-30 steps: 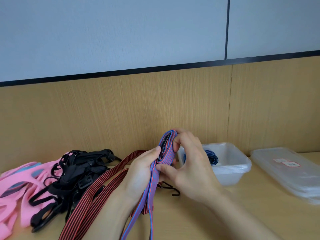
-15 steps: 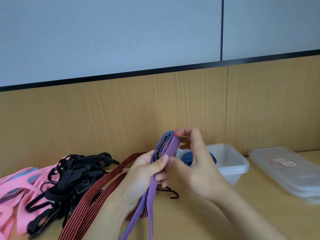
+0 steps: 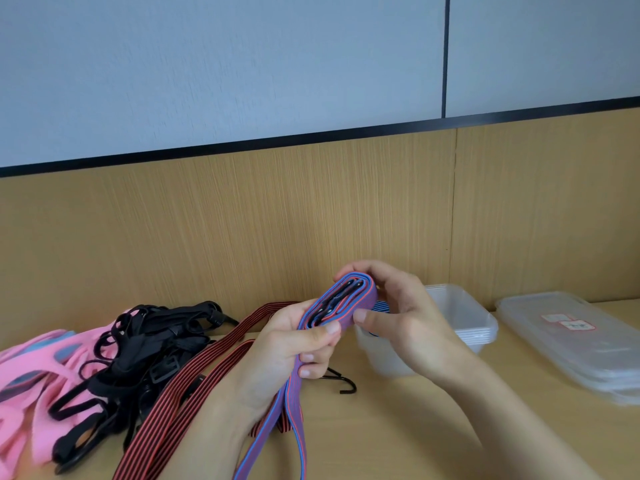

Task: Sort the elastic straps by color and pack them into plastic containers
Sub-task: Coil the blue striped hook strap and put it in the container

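**Item:** flat elastic strap, striped blue and red, partly wound into a flat oval coil. It is held above the pale wooden worktop, just in front of a stack of clear rectangular plastic containers. Two loose tails hang from the coil, past the left wrist and out of view below.

**Step in hand (judged):** the remaining length is being wound onto the coil.
- Even tension should be kept on the tails.
- Each turn is best laid flat and square over the last, so that no twist is built in.
- The near end should be kept pinched while the far end is wrapped, or the elastic may spring open.
- The coil is best kept small enough for the container mouth.
- A black fitting is seen at the core and should be left enclosed.

**Left hand**: the fingers are curled round the tails and the thumb is pressed onto the coil's near end.

**Right hand**: the fingers are arched over the coil's far end and the thumb is laid against its side, so the strap is gripped.

**Also listed:**
- Red-and-black striped straps, a heap of black straps and pink straps lie to the left.
- A stack of clear lids lies to the right.
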Demonstrator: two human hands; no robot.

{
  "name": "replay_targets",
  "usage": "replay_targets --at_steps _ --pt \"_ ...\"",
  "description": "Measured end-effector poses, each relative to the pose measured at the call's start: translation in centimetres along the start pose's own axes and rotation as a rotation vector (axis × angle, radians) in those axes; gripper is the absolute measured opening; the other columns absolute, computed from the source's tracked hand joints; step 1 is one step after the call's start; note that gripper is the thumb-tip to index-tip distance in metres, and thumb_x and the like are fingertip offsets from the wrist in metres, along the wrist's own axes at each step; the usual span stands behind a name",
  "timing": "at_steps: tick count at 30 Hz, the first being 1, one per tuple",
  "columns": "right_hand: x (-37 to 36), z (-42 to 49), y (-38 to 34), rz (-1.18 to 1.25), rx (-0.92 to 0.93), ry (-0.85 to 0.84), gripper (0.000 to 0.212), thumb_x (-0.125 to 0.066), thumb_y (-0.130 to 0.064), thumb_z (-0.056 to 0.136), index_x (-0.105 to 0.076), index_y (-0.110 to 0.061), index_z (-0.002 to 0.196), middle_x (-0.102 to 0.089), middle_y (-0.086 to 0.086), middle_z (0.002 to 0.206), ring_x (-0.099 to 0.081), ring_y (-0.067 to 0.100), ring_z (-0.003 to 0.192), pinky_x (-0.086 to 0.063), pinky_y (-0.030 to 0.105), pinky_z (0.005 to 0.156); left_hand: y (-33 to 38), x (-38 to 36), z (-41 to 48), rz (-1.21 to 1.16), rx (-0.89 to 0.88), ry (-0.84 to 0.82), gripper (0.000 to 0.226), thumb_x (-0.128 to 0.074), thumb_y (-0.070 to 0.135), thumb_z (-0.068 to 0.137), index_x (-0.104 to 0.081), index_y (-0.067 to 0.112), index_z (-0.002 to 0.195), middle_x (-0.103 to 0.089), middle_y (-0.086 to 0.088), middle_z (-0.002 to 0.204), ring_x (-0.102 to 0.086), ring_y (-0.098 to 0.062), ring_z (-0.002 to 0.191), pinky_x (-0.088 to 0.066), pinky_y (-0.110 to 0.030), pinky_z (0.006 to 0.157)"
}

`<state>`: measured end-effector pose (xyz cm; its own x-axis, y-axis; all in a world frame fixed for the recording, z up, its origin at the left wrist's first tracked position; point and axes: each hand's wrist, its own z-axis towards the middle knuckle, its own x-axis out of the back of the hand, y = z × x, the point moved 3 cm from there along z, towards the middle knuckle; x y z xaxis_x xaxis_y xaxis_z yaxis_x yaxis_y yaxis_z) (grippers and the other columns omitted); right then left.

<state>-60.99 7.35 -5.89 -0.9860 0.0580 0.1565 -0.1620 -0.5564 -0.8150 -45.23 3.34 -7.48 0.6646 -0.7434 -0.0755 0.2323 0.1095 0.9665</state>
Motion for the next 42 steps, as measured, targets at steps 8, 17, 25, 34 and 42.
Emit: replay_targets --at_steps 8,17,25,34,42 --pt "-0.1 -0.1 0.0 -0.056 0.06 0.008 0.035 -0.063 -0.002 0.075 -0.064 -0.018 0.106 -0.069 -0.009 0.096 -0.061 0.008 0.092 -0.048 0.027 0.089 0.0 0.0 0.1 -0.131 0.042 0.05 0.04 -0.066 0.034 0.084 -0.055 0.0 0.103 -0.05 -0.008 0.072 -0.028 -0.01 0.05 -0.02 -0.023 0.045" --pt "-0.5 -0.4 -0.2 -0.313 0.187 0.051 0.044 -0.061 -0.004 0.078 -0.064 -0.021 0.119 -0.068 -0.007 0.109 -0.063 0.016 0.104 -0.047 0.026 0.095 -0.5 0.2 0.8 -0.077 0.098 0.242 0.052 -0.052 0.045 0.083 -0.057 -0.004 0.101 -0.053 -0.008 0.063 -0.029 -0.009 0.039 -0.02 -0.019 0.037" --pt "-0.6 -0.3 -0.2 -0.393 0.283 0.024 0.05 -0.057 0.008 0.08 -0.068 -0.02 0.12 -0.065 -0.011 0.109 -0.064 0.018 0.101 -0.052 0.032 0.087 -0.5 0.5 0.9 -0.039 0.059 0.268 0.045 -0.048 0.04 0.093 -0.056 -0.002 0.104 -0.05 -0.006 0.066 -0.028 -0.01 0.044 -0.021 -0.02 0.038" --pt "-0.9 -0.4 -0.2 -0.467 0.333 0.164 0.048 -0.06 0.009 0.086 -0.064 -0.021 0.123 -0.062 -0.012 0.115 -0.063 0.013 0.103 -0.051 0.026 0.089 -0.7 1.3 1.0 -0.198 0.048 0.212 0.048 -0.041 0.038 0.1 -0.062 -0.003 0.112 -0.053 -0.008 0.071 -0.031 -0.01 0.048 -0.025 -0.021 0.041" --pt "-1.2 -0.5 -0.4 -0.436 0.35 0.213 0.051 -0.059 0.011 0.086 -0.064 -0.022 0.123 -0.062 -0.011 0.115 -0.063 0.014 0.102 -0.05 0.025 0.089 -0.6 1.5 1.0 -0.214 -0.003 0.217 0.045 -0.04 0.034 0.105 -0.065 -0.003 0.11 -0.057 -0.013 0.081 -0.039 -0.014 0.053 -0.033 -0.021 0.042"
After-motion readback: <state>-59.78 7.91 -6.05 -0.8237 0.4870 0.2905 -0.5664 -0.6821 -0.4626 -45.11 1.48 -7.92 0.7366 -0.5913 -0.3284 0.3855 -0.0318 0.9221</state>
